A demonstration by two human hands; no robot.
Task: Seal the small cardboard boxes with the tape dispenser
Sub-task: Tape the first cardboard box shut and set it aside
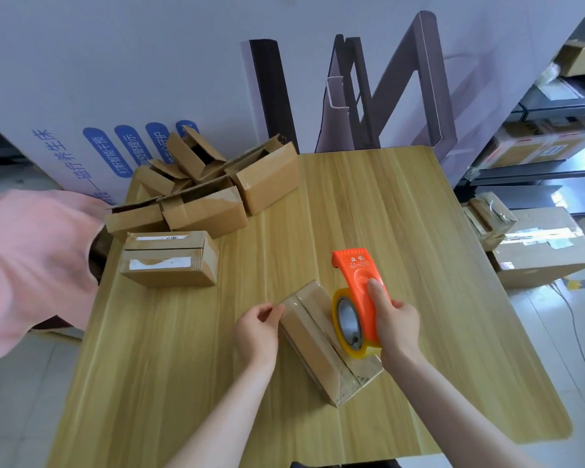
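A small cardboard box (313, 336) lies at an angle on the wooden table (402, 231), with clear tape over its top. My right hand (397, 320) grips the orange tape dispenser (358, 285), whose yellow tape roll (348, 320) rests on the box's top. My left hand (255, 327) pinches the tape end at the box's far left corner. Two taped small boxes (169, 258) lie side by side at the left of the table.
A heap of open, unsealed small boxes (217, 184) fills the table's far left corner. A person's pink sleeve (31, 265) reaches in at the left edge. Large cartons (541, 251) sit on the floor to the right, beside metal shelving (554, 106).
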